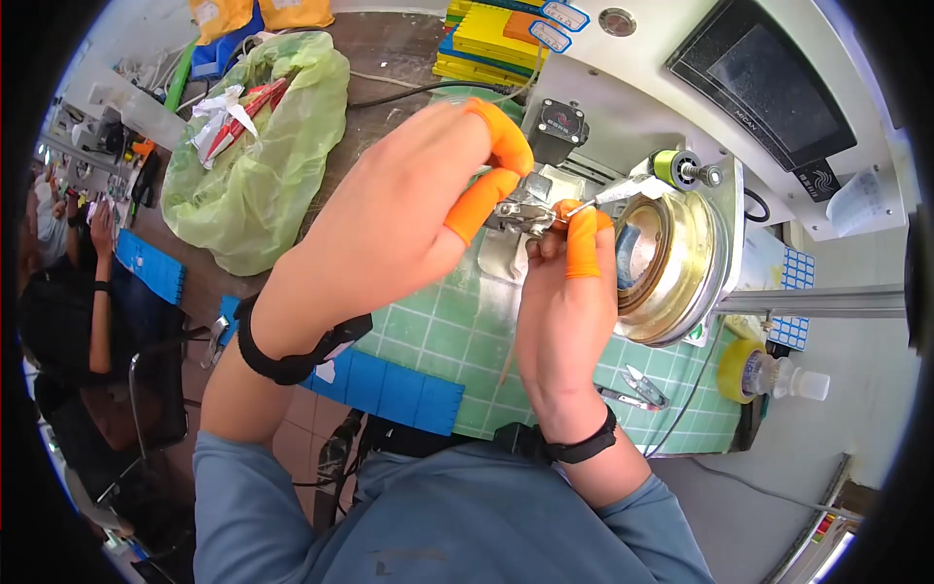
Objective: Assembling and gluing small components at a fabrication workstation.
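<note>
Orange finger covers sit on the fingertips of both my hands. My left hand reaches across from the left, its thumb and index finger drawn together at a small metal fixture; whatever lies between them is hidden. Opposite it, my right hand is closed in a pinch at the fixture's right side, on something too small to make out. Just above the right fingertips, a pale tapered nozzle ends in a thin metal tip. A black motor block stands behind the fixture.
A round metal bowl stands right of my right hand. Thread snips lie on the green gridded mat, near a tape roll. A green plastic bag is at the left; a machine with a dark screen stands behind. Another person sits far left.
</note>
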`<state>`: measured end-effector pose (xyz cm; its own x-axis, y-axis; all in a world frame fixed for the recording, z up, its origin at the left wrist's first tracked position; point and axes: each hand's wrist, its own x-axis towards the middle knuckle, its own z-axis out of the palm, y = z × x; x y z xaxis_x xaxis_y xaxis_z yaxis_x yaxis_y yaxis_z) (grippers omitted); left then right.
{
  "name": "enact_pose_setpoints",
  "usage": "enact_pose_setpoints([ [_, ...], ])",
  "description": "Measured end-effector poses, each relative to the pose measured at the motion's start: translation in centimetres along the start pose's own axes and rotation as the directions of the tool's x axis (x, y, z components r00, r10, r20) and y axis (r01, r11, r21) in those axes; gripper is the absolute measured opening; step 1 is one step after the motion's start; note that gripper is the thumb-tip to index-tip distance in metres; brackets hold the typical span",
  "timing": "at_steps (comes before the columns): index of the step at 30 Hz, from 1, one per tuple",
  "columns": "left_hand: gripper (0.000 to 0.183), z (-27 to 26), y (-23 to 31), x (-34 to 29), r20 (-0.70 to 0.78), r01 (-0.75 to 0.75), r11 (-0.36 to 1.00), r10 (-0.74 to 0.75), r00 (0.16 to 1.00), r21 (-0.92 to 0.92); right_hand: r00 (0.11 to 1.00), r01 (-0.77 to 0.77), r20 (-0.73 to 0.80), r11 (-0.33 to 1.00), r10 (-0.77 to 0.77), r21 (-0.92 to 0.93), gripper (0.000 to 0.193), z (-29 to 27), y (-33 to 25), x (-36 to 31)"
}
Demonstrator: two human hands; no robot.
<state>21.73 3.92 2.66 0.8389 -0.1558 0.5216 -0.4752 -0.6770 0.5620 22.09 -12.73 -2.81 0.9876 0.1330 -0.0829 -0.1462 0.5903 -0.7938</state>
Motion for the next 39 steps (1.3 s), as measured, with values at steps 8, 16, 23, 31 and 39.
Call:
enact_pose_setpoints([
  [8,0.020,0.2,-0.5,0.2,0.167,-0.039,0.997,0.028,0.986,0.065,0.998,0.057,0.034,0.996,-0.060,0.068,0.020,-0.4,0.7,0.3],
  [16,0.014,0.9,-0.6,0.4,0.166,-0.085,0.996,0.083,0.983,0.005,0.997,0.058,0.040,0.998,-0.059,0.023,0.020,-0.7,0.5,0.0],
  [23,0.014,-0.2,1.2,-0.2,0.121,-0.112,0.986,0.097,0.988,0.125,0.997,0.039,0.065,0.997,-0.035,-0.062,0.025,-1.0,0.2,-0.4],
  [31,0.021,-2.3,3.0,-1.1,0.299,-0.148,0.920,0.036,0.954,0.363,0.989,0.067,0.136,0.997,-0.063,-0.025,0.039,-1.9,0.5,-0.6],
  [39,0.020,-1.3,0.9,-1.2,0.214,-0.254,0.834,0.167,0.962,0.490,0.990,0.019,0.138,0.998,-0.011,-0.059,0.035,-1.2,-0.4,-1.1],
])
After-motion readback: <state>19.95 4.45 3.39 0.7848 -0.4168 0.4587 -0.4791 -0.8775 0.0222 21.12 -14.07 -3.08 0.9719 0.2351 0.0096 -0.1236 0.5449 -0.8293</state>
